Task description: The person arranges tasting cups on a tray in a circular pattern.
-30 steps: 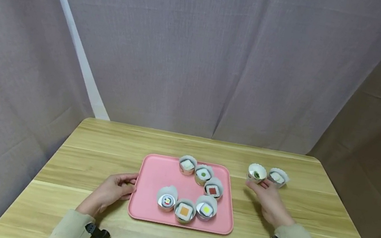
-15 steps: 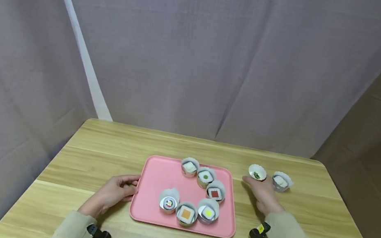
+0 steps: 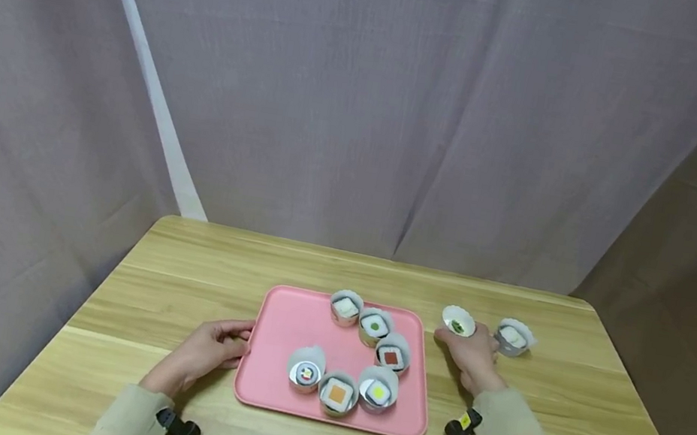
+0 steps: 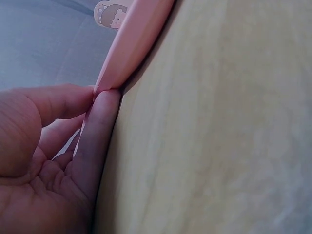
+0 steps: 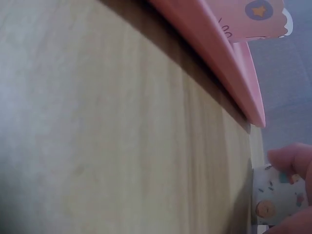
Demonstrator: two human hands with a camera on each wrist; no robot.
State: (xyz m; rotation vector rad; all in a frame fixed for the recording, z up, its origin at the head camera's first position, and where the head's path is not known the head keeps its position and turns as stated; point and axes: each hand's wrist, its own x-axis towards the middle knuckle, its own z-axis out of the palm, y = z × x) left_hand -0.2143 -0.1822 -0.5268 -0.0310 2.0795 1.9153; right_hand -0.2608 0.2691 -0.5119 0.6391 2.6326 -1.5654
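Observation:
At the left edge of the pink tray (image 3: 284, 321), my left hand (image 3: 204, 351) pinches the rim. The left wrist view shows the thumb on the rim's side and a finger at its underside, by the wood. My right hand (image 3: 475, 355) grips a white paper cup (image 3: 459, 317) right of the tray, fingers round its side; a green-topped piece (image 3: 457, 327) lies inside. This patterned cup (image 5: 265, 195) stands partly behind the fingers in the right wrist view. Whether it touches the table is unclear. Another paper cup (image 3: 514, 339) with a white piece stands just right of that hand.
Several paper cups stand on the tray in a curve, among them one with an orange-topped piece (image 3: 337, 395) and one with a red-topped piece (image 3: 391, 358). The wooden table (image 3: 192, 254) ends at a grey curtain (image 3: 308, 127).
My right hand has moved left and slightly toward me with the paper cup, widening the gap to the other cup. The left hand stays at the tray's edge; the head view shifts slightly.

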